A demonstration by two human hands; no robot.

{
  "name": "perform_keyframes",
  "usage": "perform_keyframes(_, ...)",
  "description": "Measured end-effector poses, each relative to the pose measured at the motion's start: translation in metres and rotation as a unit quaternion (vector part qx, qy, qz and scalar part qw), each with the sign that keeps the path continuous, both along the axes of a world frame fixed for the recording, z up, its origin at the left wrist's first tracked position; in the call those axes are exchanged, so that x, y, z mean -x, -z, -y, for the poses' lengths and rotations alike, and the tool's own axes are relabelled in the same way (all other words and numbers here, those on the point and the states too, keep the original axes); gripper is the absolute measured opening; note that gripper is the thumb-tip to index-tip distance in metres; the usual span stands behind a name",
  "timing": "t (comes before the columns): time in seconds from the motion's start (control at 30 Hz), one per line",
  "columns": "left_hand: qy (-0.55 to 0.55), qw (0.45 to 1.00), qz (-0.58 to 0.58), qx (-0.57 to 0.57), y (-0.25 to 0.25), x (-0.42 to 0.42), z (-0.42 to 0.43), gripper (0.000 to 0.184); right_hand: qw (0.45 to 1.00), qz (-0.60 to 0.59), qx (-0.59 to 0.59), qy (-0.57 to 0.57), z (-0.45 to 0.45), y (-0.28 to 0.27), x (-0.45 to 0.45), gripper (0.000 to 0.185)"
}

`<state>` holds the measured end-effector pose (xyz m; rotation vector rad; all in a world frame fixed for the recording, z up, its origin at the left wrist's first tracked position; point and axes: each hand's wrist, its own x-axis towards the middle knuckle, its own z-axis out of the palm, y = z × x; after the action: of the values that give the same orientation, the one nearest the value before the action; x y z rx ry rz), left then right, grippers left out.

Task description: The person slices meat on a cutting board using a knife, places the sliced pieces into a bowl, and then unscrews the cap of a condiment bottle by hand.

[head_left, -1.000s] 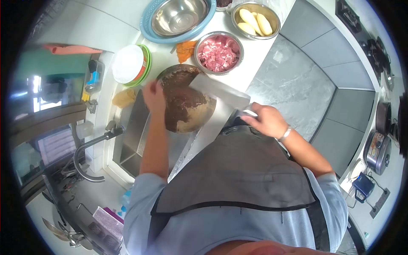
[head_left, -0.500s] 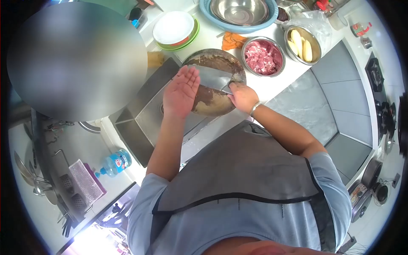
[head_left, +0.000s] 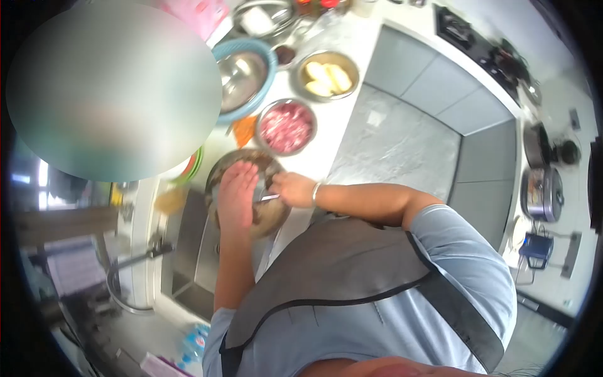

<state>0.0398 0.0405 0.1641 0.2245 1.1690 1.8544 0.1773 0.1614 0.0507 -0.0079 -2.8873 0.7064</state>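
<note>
A round, stained brown board (head_left: 271,221) lies at the sink's edge. Over it my right hand (head_left: 294,190) is closed around the handle of a cleaver (head_left: 259,190), whose blade is mostly hidden by my left hand. My left hand (head_left: 237,191) lies flat at the blade, fingers stretched out together. Just beyond the board stands a metal bowl of cut pink meat (head_left: 286,127), with an orange cloth (head_left: 244,131) beside it. Farther back, another metal bowl holds several peeled, pale yellow pieces (head_left: 328,75).
A blue basin (head_left: 270,69) with a metal bowl inside stands at the back left. The sink (head_left: 201,257) and its faucet (head_left: 119,286) are left of my body. A yellow cloth (head_left: 169,201) lies by the sink. A blurred disc covers the upper left.
The view has turned and shifted. My right hand has brought the cleaver from the board's right side over it, and my left hand, earlier apart from the blade, now lies against it.
</note>
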Motion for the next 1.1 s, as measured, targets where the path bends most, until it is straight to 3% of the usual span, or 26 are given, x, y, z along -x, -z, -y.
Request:
perform_keyframes(0.2, -0.052, 0.990, -0.073, 0.109, 0.007, 0.004, -0.009, 0.032, 0.974, -0.068, 0.193, 0.100, -0.087, -0.053, -0.077, 0.024)
perform_keyframes(0.3, -0.119, 0.975, -0.065, 0.173, 0.035, 0.014, -0.001, 0.031, 0.933, -0.071, 0.257, 0.243, -0.168, -0.046, -0.130, 0.017)
perform_keyframes(0.4, -0.196, 0.958, -0.065, 0.198, 0.050, 0.016, -0.008, 0.028, 0.866, -0.079, 0.327, 0.370, -0.279, -0.015, -0.169, 0.017)
perform_keyframes(0.53, -0.239, 0.955, -0.110, 0.137, 0.072, 0.019, -0.051, 0.030, 0.824, -0.166, 0.355, 0.409, -0.473, -0.026, -0.183, 0.017)
perform_keyframes(0.63, -0.331, 0.917, -0.111, 0.192, 0.055, 0.001, -0.127, 0.022, 0.828, -0.209, 0.237, 0.463, -0.636, -0.039, -0.181, 0.022)
perform_keyframes(0.73, -0.303, 0.927, -0.128, 0.183, 0.038, -0.026, -0.190, 0.019, 0.814, -0.219, 0.155, 0.516, -0.791, -0.070, -0.177, 0.031)
perform_keyframes(0.77, -0.316, 0.916, -0.140, 0.202, 0.029, -0.038, -0.207, 0.017, 0.819, -0.229, 0.053, 0.524, -0.862, -0.062, -0.175, 0.033)
perform_keyframes(0.83, -0.345, 0.891, -0.163, 0.246, 0.009, -0.064, -0.230, 0.014, 0.822, -0.156, -0.058, 0.544, -0.922, -0.120, -0.161, 0.035)
perform_keyframes(0.93, -0.380, 0.863, -0.165, 0.290, -0.001, -0.090, -0.229, 0.012, 0.809, -0.069, -0.130, 0.569, -1.023, -0.145, -0.139, 0.046)
perform_keyframes(1.03, -0.416, 0.834, -0.148, 0.330, -0.013, -0.111, -0.238, 0.012, 0.772, 0.040, -0.087, 0.629, -1.059, -0.170, -0.109, 0.050)
perform_keyframes(1.1, -0.430, 0.821, -0.145, 0.348, -0.010, -0.117, -0.232, 0.012, 0.784, 0.099, -0.093, 0.606, -1.069, -0.180, -0.100, 0.049)
